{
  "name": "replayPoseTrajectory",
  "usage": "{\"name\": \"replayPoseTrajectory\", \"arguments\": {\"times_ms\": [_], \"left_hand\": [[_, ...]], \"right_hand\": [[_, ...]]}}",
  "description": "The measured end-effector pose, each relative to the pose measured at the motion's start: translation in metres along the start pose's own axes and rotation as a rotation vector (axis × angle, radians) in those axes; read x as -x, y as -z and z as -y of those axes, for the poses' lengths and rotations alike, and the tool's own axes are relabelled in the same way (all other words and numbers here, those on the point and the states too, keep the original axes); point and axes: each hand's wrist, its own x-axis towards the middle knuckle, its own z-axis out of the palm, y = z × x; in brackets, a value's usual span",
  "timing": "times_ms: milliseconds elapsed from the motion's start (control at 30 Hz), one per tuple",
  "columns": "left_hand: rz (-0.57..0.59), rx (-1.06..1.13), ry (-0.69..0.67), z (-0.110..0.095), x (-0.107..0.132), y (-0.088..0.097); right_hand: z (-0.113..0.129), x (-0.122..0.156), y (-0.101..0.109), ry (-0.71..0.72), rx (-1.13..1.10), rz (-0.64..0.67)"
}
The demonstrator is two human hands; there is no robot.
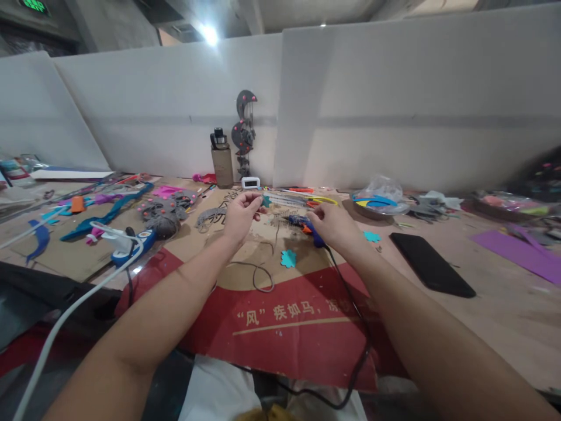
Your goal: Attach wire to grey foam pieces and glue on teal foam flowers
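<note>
My left hand (242,213) is raised a little over the cardboard sheet (280,327), its fingers pinched on a small teal foam flower (266,201). My right hand (333,227) is wrapped round the handle of a blue glue gun (300,221) whose nozzle points left toward that flower. The gun's black cord (350,304) runs back across the cardboard to the table's near edge. Two more teal foam flowers lie loose, one (288,258) between my hands and one (372,236) to the right of my right hand.
A black phone (432,265) lies at the right, a purple sheet (521,251) beyond it. A brown bottle (222,159) and a grey hanging ornament (243,134) stand against the white partition. Foam scraps, a white cable (65,318) and a plastic bag (380,196) clutter the table.
</note>
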Motion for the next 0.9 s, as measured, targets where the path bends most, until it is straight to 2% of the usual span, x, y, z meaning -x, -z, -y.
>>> {"name": "replayPoseTrajectory", "arguments": {"times_ms": [100,167,300,467,533,700,833,900], "left_hand": [[-0.007,0.010,0.014,0.002,-0.002,0.002],[0.000,0.015,0.023,0.002,-0.003,0.002],[0.011,0.032,0.039,0.000,-0.002,0.001],[-0.011,0.014,0.017,-0.003,0.000,0.001],[-0.034,0.024,0.001,-0.003,0.000,0.002],[-0.067,0.084,-0.017,-0.001,-0.002,0.003],[-0.088,0.115,0.021,0.000,-0.003,0.003],[-0.100,0.127,0.037,0.001,-0.004,0.003]], "right_hand": [[-0.018,-0.002,-0.008,-0.064,0.218,0.179],[-0.025,-0.001,-0.017,-0.076,0.243,0.236],[-0.023,0.002,-0.026,-0.174,0.154,0.274],[0.000,0.004,-0.008,-0.335,-0.023,0.291],[0.009,0.006,0.000,-0.355,-0.156,0.236],[0.024,0.011,0.001,-0.192,-0.479,-0.030],[0.035,0.016,-0.006,-0.011,-0.868,-0.054],[0.039,0.018,-0.009,0.056,-0.944,-0.041]]}}
